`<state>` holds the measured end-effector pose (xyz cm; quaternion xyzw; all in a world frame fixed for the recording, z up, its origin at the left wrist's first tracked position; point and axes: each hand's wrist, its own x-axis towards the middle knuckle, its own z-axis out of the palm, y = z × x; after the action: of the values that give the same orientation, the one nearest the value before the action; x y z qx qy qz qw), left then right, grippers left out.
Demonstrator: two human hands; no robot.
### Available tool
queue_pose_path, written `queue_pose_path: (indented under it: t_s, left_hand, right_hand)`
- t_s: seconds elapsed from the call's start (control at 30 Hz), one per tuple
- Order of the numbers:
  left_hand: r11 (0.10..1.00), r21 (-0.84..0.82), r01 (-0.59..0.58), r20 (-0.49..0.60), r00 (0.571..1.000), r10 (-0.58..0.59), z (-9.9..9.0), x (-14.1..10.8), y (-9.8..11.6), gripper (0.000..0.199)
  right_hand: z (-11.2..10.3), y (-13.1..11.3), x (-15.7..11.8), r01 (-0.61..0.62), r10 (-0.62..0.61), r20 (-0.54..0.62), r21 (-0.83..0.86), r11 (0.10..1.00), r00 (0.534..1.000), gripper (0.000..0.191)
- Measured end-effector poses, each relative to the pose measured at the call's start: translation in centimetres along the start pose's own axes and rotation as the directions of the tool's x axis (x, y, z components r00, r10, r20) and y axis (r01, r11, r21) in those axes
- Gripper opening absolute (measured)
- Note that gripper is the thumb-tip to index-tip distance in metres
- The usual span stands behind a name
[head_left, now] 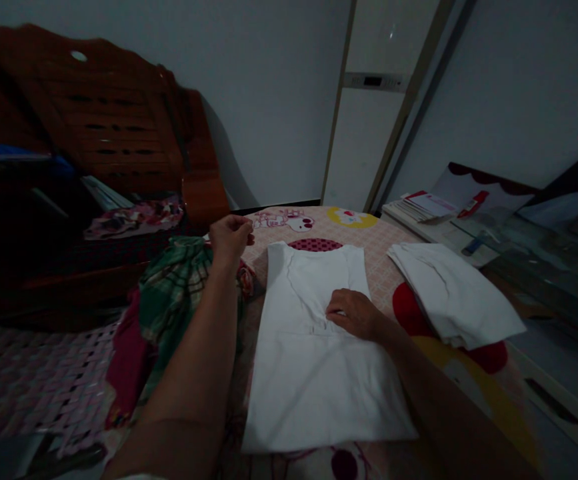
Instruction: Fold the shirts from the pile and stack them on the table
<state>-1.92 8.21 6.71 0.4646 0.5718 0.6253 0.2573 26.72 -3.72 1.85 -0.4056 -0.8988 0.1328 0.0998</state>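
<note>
Right hand: the bare right hand (353, 315) has its fingers curled down on the cloth, thumb near the fingertips; whether this grip pinches any fabric cannot be told.
Left hand: the bare left hand (231, 240) is raised, thumb and fingers drawn together in a closed grip, with nothing seen between them.
White garment: the plain white cloth garment (319, 380) is spread flat, with a wide scooped neckline, a slanting crease on the chest, a seam across the middle and sides flaring to the hem.
Garment to grip: it lies in the lower centre, directly under the right grip, which touches its right half near the seam; the left grip is apart, beyond its upper left corner.
Bench: a rounded bench (383, 260) under a pink cartoon-print cover.
Right of frame: folded white cloth (461, 293) on the bench.
Left of frame: rumpled green plaid cloth (176, 287) beside magenta cloth (131, 360).
Upper left: reddish-brown carved wooden settee (113, 127).
</note>
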Motion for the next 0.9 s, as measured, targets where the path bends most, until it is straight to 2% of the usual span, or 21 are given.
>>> queue_pose_path:
  t_s: [0.13, 0.23, 0.3, 0.4, 0.5, 0.7, 0.9]
  left_hand:
    - [0.984, 0.175, -0.027, 0.157, 0.988, 0.0, 1.7, -0.5, -2.2, 0.015]
    - [0.932, 0.336, -0.136, 0.346, 0.938, 0.012, 3.2, -1.5, -3.5, 0.019]
    - [0.858, 0.443, -0.261, 0.452, 0.891, 0.038, 4.1, -2.2, -4.4, 0.025]
    - [0.707, 0.553, -0.441, 0.55, 0.83, 0.088, 5.0, -2.9, -5.6, 0.037]
    - [0.612, 0.581, -0.537, 0.621, 0.778, 0.094, 5.3, -3.3, -6.3, 0.046]
    - [0.553, 0.574, -0.604, 0.701, 0.711, 0.05, 5.5, -3.5, -6.2, 0.046]
    - [0.551, 0.539, -0.636, 0.709, 0.696, 0.11, 6.3, -3.8, -5.9, 0.041]
  right_hand:
    - [-0.1, -0.3, 0.0, -0.013, 0.013, -0.004, -0.013, 1.0, 1.0, 0.017]
    - [-0.1, -0.2, 0.1, -0.003, 0.002, -0.009, -0.022, 1.0, 1.0, 0.018]
    - [0.1, -0.1, 0.1, 0.008, -0.008, -0.011, -0.032, 0.999, 1.0, 0.019]
    - [0.2, 0.1, 0.1, 0.024, -0.025, -0.013, -0.038, 0.999, 1.0, 0.02]
    - [0.3, 0.0, 0.1, 0.025, -0.026, -0.022, -0.045, 0.999, 0.999, 0.02]
    - [0.0, -0.3, 0.2, 0.019, -0.02, -0.019, -0.043, 0.999, 1.0, 0.021]
    - [0.4, 0.0, 0.2, 0.017, -0.018, -0.031, -0.046, 0.999, 0.999, 0.02]
